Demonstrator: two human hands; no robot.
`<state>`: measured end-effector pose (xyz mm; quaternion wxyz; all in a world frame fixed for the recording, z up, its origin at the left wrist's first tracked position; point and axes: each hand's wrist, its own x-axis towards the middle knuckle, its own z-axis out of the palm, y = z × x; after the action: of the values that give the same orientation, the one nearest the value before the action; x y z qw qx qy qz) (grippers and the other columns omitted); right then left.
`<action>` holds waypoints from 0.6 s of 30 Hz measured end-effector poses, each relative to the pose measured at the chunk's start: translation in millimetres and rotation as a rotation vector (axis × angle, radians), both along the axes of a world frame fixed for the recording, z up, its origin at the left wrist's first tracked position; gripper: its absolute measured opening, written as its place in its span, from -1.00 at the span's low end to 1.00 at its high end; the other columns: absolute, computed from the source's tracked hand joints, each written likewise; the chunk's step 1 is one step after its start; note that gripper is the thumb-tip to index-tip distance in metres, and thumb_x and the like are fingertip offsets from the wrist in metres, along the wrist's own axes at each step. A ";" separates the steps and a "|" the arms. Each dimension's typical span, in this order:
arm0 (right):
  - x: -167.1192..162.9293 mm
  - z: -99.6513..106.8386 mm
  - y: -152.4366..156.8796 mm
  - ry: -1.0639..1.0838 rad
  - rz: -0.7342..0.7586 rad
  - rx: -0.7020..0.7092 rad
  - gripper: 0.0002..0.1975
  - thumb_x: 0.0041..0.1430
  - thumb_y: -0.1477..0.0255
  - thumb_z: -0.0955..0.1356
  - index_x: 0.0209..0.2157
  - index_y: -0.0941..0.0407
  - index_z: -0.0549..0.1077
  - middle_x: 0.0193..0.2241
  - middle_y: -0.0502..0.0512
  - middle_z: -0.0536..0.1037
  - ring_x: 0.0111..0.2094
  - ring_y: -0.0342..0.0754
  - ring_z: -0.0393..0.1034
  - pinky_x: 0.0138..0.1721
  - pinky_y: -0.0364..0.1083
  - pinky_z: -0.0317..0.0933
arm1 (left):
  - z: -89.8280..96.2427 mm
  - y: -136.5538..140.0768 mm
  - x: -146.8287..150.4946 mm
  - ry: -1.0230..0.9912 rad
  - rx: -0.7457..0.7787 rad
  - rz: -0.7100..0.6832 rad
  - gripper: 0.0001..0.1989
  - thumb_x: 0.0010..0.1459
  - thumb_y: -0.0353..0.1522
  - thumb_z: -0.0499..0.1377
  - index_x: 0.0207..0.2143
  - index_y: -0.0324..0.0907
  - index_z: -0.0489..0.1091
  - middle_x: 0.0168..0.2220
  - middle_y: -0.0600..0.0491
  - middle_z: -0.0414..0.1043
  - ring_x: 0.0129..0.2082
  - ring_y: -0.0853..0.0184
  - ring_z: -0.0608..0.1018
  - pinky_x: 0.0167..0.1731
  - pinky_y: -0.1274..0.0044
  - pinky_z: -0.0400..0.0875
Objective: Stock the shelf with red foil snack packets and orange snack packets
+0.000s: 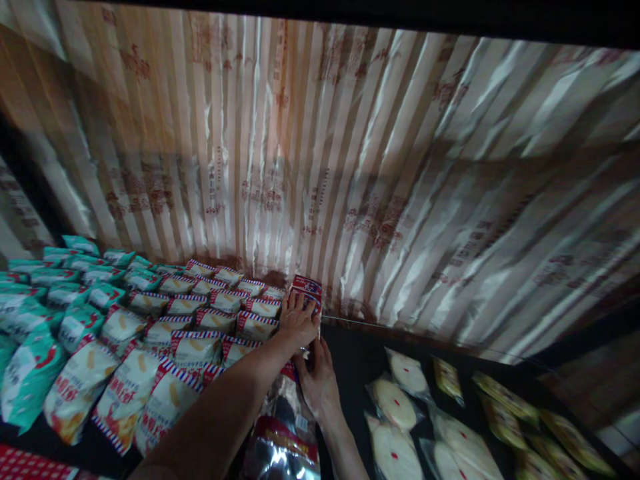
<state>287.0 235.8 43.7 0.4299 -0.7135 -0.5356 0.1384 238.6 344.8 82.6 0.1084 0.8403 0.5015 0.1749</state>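
Observation:
At the back of the shelf, my left hand point(300, 321) lies with its fingers spread over the front of a red and blue snack packet point(306, 285). The packet leans upright against the back covering, and my hand hides much of it. My right hand point(320, 383) is just below, fingers pointing up near the packet's lower right side and thumb apart. Whether it grips the packet's bottom edge is hidden. A shiny dark brown and red bag point(285, 433) lies in front, beside my right wrist. Cream snack bags with red and blue striped edges point(257, 327) stand left of my left hand.
Teal bags point(80, 323) fill the far left in rows. Wrapped round pale cakes point(395, 403) and yellow packets point(503, 420) lie on the black shelf point(345, 360) to the right. Crinkled printed wrapping point(320, 167) covers the back. Red checked cloth point(35, 463) shows bottom left.

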 end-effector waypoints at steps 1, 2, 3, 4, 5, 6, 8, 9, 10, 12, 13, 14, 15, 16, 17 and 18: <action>-0.4 1.5 -0.3 0.015 -0.006 -0.019 -0.35 0.14 0.12 0.21 0.16 0.24 0.23 0.16 0.37 0.24 0.18 0.17 0.15 0.12 0.12 0.12 | 0.7 0.2 -0.2 -0.001 -0.006 -0.005 -0.52 0.20 -0.16 -0.07 0.15 -0.01 0.21 0.26 0.04 0.09 0.27 0.11 0.02 0.23 0.20 -0.25; -0.5 3.2 -0.7 0.028 -0.009 -0.035 -0.33 0.14 0.11 0.21 0.16 0.26 0.22 0.17 0.38 0.23 0.19 0.17 0.12 0.14 0.12 0.09 | 1.5 0.3 -0.4 -0.004 -0.016 -0.007 -0.52 0.20 -0.16 -0.07 0.15 -0.02 0.21 0.27 0.03 0.07 0.28 0.11 0.01 0.23 0.20 -0.26; -0.5 4.9 -0.9 0.037 -0.008 -0.045 -0.32 0.14 0.10 0.20 0.16 0.27 0.22 0.18 0.39 0.22 0.21 0.17 0.09 0.16 0.13 0.06 | 2.3 0.4 -0.6 -0.010 -0.024 -0.006 -0.51 0.20 -0.16 -0.07 0.16 -0.03 0.20 0.28 0.02 0.04 0.28 0.10 -0.01 0.23 0.20 -0.25; -0.2 6.4 -1.1 0.039 0.000 -0.049 -0.32 0.14 0.10 0.19 0.16 0.29 0.21 0.18 0.39 0.21 0.21 0.17 0.08 0.17 0.14 0.04 | 3.2 0.4 -0.8 -0.018 -0.033 -0.001 -0.50 0.20 -0.16 -0.08 0.16 -0.04 0.20 0.29 0.00 0.01 0.29 0.09 -0.01 0.23 0.20 -0.24; 0.3 7.7 -1.2 0.042 0.006 -0.053 -0.32 0.15 0.11 0.17 0.16 0.29 0.22 0.18 0.39 0.21 0.22 0.17 0.07 0.17 0.14 0.03 | 4.2 0.3 -1.1 -0.025 -0.042 0.006 -0.50 0.20 -0.15 -0.08 0.16 -0.05 0.20 0.30 0.00 -0.01 0.29 0.08 -0.02 0.23 0.21 -0.22; 1.0 8.6 -1.2 0.044 0.009 -0.058 -0.33 0.16 0.12 0.16 0.15 0.30 0.23 0.18 0.39 0.22 0.22 0.17 0.06 0.17 0.14 0.02 | 5.2 0.2 -1.2 -0.031 -0.049 0.013 -0.50 0.19 -0.15 -0.08 0.16 -0.05 0.20 0.30 0.00 -0.04 0.29 0.07 -0.02 0.22 0.21 -0.21; 2.7 9.1 -0.9 0.049 0.014 -0.060 -0.36 0.17 0.13 0.15 0.14 0.28 0.25 0.17 0.37 0.23 0.23 0.15 0.06 0.17 0.14 0.02 | 7.0 0.0 -1.3 -0.034 -0.057 0.018 -0.49 0.19 -0.16 -0.08 0.17 -0.05 0.20 0.32 0.01 -0.07 0.30 0.06 -0.03 0.22 0.21 -0.20; 3.7 8.7 -0.7 0.051 0.019 -0.056 -0.37 0.17 0.14 0.14 0.14 0.27 0.25 0.17 0.36 0.24 0.22 0.13 0.06 0.17 0.13 0.03 | 7.5 -0.1 -1.2 -0.028 -0.060 0.016 -0.49 0.19 -0.16 -0.08 0.17 -0.06 0.19 0.32 0.00 -0.08 0.30 0.06 -0.04 0.23 0.21 -0.21; 4.5 7.8 -0.5 0.050 0.020 -0.051 -0.38 0.17 0.15 0.14 0.13 0.26 0.26 0.16 0.35 0.25 0.22 0.12 0.07 0.18 0.12 0.03 | 7.8 0.0 -1.0 -0.018 -0.063 0.013 -0.47 0.19 -0.15 -0.09 0.19 -0.08 0.17 0.31 -0.02 -0.08 0.30 0.07 -0.05 0.23 0.21 -0.22; 6.1 5.4 0.1 0.046 0.014 -0.039 -0.39 0.17 0.16 0.14 0.12 0.27 0.27 0.15 0.35 0.27 0.21 0.12 0.10 0.18 0.11 0.03 | 7.6 0.2 -0.6 0.002 -0.062 0.010 -0.44 0.21 -0.13 -0.12 0.21 -0.11 0.12 0.31 -0.07 -0.05 0.31 0.08 -0.08 0.23 0.21 -0.26; 6.6 4.2 0.4 0.045 0.010 -0.036 -0.39 0.16 0.17 0.15 0.11 0.28 0.28 0.14 0.36 0.28 0.20 0.13 0.11 0.18 0.11 0.03 | 7.3 0.4 -0.4 0.010 -0.058 0.009 -0.43 0.21 -0.12 -0.15 0.23 -0.12 0.10 0.30 -0.08 -0.04 0.31 0.10 -0.09 0.23 0.21 -0.28; 7.0 3.1 0.8 0.043 0.002 -0.031 -0.39 0.15 0.18 0.16 0.10 0.29 0.29 0.14 0.37 0.29 0.19 0.13 0.13 0.18 0.11 0.03 | 6.9 0.6 -0.4 0.014 -0.051 0.009 -0.42 0.22 -0.12 -0.17 0.24 -0.13 0.07 0.30 -0.08 -0.03 0.32 0.13 -0.10 0.24 0.21 -0.30; 7.2 2.2 1.2 0.043 -0.004 -0.023 -0.40 0.14 0.19 0.16 0.09 0.28 0.30 0.13 0.37 0.30 0.18 0.13 0.15 0.18 0.10 0.04 | 6.6 0.8 -0.5 0.016 -0.043 0.008 -0.42 0.23 -0.12 -0.19 0.24 -0.13 0.06 0.30 -0.08 -0.03 0.32 0.15 -0.11 0.24 0.22 -0.30; 7.2 1.7 1.6 0.043 -0.010 -0.009 -0.41 0.12 0.20 0.17 0.09 0.27 0.30 0.12 0.36 0.32 0.17 0.13 0.17 0.17 0.10 0.05 | 6.4 1.0 -0.7 0.017 -0.038 0.005 -0.42 0.23 -0.12 -0.19 0.24 -0.13 0.06 0.30 -0.07 -0.03 0.32 0.16 -0.12 0.24 0.23 -0.30; 7.0 1.5 2.0 0.045 -0.017 0.007 -0.42 0.11 0.21 0.17 0.08 0.25 0.31 0.10 0.34 0.33 0.16 0.13 0.19 0.16 0.09 0.06 | 6.6 1.1 -1.1 0.021 -0.032 0.003 -0.43 0.23 -0.13 -0.20 0.24 -0.12 0.07 0.30 -0.07 -0.04 0.32 0.16 -0.11 0.24 0.23 -0.27; 6.7 1.6 2.3 0.049 -0.023 0.023 -0.43 0.10 0.21 0.18 0.07 0.24 0.32 0.09 0.33 0.35 0.14 0.12 0.21 0.15 0.09 0.08 | 7.2 1.2 -1.5 0.028 -0.027 0.001 -0.43 0.23 -0.13 -0.19 0.23 -0.13 0.09 0.30 -0.07 -0.04 0.32 0.15 -0.09 0.23 0.23 -0.24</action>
<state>293.8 238.2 45.3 0.4525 -0.7111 -0.5183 0.1446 237.1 346.1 89.8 0.1126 0.8410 0.5056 0.1564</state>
